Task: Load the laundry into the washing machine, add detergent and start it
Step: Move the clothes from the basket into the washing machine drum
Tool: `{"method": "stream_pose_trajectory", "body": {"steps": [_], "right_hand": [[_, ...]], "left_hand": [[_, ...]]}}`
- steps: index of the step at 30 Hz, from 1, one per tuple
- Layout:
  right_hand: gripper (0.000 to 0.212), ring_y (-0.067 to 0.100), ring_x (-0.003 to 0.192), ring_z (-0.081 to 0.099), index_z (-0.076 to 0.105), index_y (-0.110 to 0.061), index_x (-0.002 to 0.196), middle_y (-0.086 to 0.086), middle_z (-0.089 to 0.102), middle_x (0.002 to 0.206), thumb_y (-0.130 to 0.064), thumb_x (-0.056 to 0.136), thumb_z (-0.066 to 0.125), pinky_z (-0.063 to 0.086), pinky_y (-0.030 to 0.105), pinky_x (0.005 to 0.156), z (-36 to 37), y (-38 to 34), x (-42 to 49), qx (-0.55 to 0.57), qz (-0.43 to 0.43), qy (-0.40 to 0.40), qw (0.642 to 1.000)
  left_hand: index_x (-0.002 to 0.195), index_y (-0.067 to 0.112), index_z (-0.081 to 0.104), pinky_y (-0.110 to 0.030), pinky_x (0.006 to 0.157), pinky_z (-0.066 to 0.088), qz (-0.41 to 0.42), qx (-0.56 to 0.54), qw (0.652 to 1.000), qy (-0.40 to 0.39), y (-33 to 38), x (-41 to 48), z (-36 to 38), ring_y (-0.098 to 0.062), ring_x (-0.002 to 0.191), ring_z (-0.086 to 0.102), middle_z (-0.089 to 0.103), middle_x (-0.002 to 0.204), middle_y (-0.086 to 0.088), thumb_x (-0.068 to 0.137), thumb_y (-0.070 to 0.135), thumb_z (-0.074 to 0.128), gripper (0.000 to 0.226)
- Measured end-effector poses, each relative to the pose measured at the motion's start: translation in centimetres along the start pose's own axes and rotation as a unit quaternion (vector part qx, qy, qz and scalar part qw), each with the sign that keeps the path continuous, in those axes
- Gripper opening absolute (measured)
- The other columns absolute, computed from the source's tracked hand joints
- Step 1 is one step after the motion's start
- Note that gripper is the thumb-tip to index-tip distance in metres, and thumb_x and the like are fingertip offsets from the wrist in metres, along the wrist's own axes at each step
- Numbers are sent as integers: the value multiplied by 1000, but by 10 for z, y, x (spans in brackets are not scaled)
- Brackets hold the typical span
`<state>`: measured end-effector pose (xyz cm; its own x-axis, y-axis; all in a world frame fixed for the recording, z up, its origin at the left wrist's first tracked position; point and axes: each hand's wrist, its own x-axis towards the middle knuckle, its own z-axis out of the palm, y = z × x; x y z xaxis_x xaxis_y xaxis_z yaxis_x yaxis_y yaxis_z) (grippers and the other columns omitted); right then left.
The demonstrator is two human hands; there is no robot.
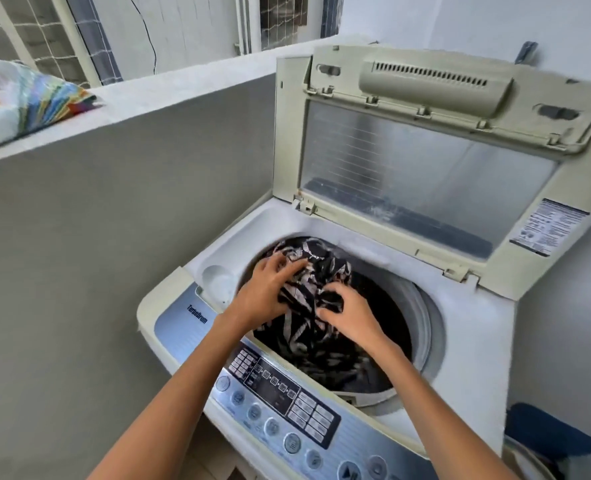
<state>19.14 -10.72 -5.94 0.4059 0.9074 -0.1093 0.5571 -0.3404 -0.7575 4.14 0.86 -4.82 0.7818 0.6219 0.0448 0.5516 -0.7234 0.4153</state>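
Clutching striped garment (pixel 308 296) in left hand (pixel 266 289) and right hand (pixel 353 317) above drum (pixel 422 306); may snag front rim if released early.

Here's the washing machine (pixel 467 327), lid (pixel 425 161) propped upright, and a black-and-white patterned garment (pixel 316 271) lies bunched in its drum (pixel 422 317). Left of the washing machine a white ledge (pixel 169 95) tops the grey wall, and a bright printed cushion (pixel 20 98) rests on its far end.
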Motion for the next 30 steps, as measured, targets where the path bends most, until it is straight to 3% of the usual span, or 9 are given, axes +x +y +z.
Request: {"method": "stream_pose_trajectory", "body": {"steps": [3, 11, 14, 19, 23, 26, 30], "right_hand": [[48, 17, 122, 48, 48, -17, 129, 2, 50, 135, -23, 85, 65, 36, 25, 96, 9, 13, 1, -27, 22, -43, 998], [49, 18, 129, 41, 47, -16, 133, 3, 47, 139, -25, 87, 62, 32, 32, 106, 0, 18, -6, -20, 4, 3, 1000], [48, 17, 129, 42, 48, -15, 132, 3, 48, 138, -26, 87, 62, 33, 31, 106, -13, 23, -14, -12, -4, 22, 1000], [45, 14, 126, 44, 51, -16, 129, 0, 49, 136, -28, 87, 61, 29, 18, 97, -41, 37, -33, -17, -18, 71, 997], [42, 16, 129, 41, 52, -18, 128, 1, 48, 137, -30, 88, 60, 32, 27, 105, -76, 54, -61, -26, -35, 105, 994], [41, 15, 130, 39, 53, -18, 127, 1, 46, 138, -30, 88, 59, 30, 25, 103, -103, 68, -90, -42, -47, 135, 989], [41, 17, 136, 33, 52, -18, 127, 5, 40, 143, -30, 88, 59, 26, 29, 108, -144, 101, -135, -39, -32, 158, 986]], "left_hand": [[147, 42, 6, -53, 109, 28, -19, 30, 993, -113, -7, 1, 11, -28, 143, 2, 7, 157, -4, 76, 36, 70, 95], [148, 38, -1, -53, 114, 15, -2, 32, 993, -110, 10, 5, 29, -23, 145, -7, -5, 158, 0, 81, 61, 54, 90], [148, 36, 0, -53, 115, 13, 1, 23, 994, -107, 24, 5, 30, -22, 145, -8, -5, 158, 1, 84, 64, 48, 85], [148, 35, 0, -52, 115, 12, 23, 22, 994, -100, 60, 6, 38, -21, 145, -7, -4, 158, 1, 85, 65, 43, 82], [148, 35, 3, -47, 116, 12, 52, 4, 994, -99, 105, 7, 48, -20, 145, -5, -1, 158, 0, 87, 64, 41, 78], [149, 34, 7, -39, 116, 11, 73, -38, 992, -98, 144, 3, 56, -18, 145, -2, 1, 158, 1, 88, 60, 41, 74], [148, 34, 12, -48, 115, 19, 116, -24, 990, -73, 202, 2, 77, -20, 145, 7, 8, 158, 0, 86, 62, 43, 75]]}}
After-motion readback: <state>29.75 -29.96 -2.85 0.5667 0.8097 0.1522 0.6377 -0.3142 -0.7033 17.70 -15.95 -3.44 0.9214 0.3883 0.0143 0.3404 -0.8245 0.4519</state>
